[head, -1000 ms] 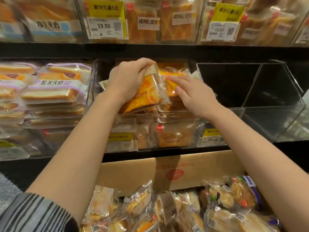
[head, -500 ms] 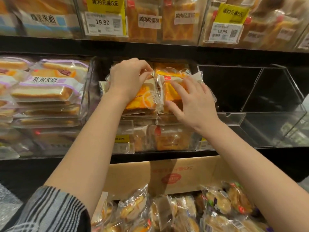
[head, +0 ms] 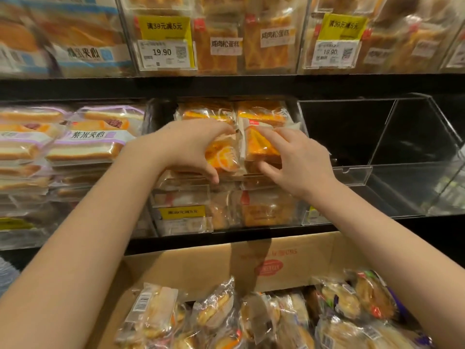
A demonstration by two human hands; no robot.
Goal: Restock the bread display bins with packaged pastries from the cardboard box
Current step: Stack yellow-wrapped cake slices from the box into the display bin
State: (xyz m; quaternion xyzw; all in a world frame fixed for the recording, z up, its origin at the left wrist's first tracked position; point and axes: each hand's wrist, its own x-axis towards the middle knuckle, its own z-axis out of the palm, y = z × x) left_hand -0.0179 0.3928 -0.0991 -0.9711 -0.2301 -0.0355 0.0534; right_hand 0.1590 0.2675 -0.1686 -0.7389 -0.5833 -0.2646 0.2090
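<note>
Two orange pastry packs lie side by side on top of the stack in the middle clear display bin [head: 299,157]. My left hand [head: 191,147] grips the left orange pack [head: 222,157], fingers over its top edge and thumb under its front. My right hand [head: 299,159] holds the right orange pack [head: 261,147], fingertips on its upper face and thumb at its lower edge. Below the shelf, the open cardboard box [head: 201,265] holds several clear-wrapped pastries [head: 216,308].
Purple-labelled sandwich bread packs [head: 83,144] fill the bin on the left. An empty clear acrylic bin [head: 412,152] stands on the right. The upper shelf carries cake packs and yellow price tags [head: 164,41]. A black shelf edge [head: 226,84] runs above the bins.
Both hands have brought the two orange packs down flat onto the stack in the middle bin. The left pack was tilted up a second ago and now lies beside the right one.
</note>
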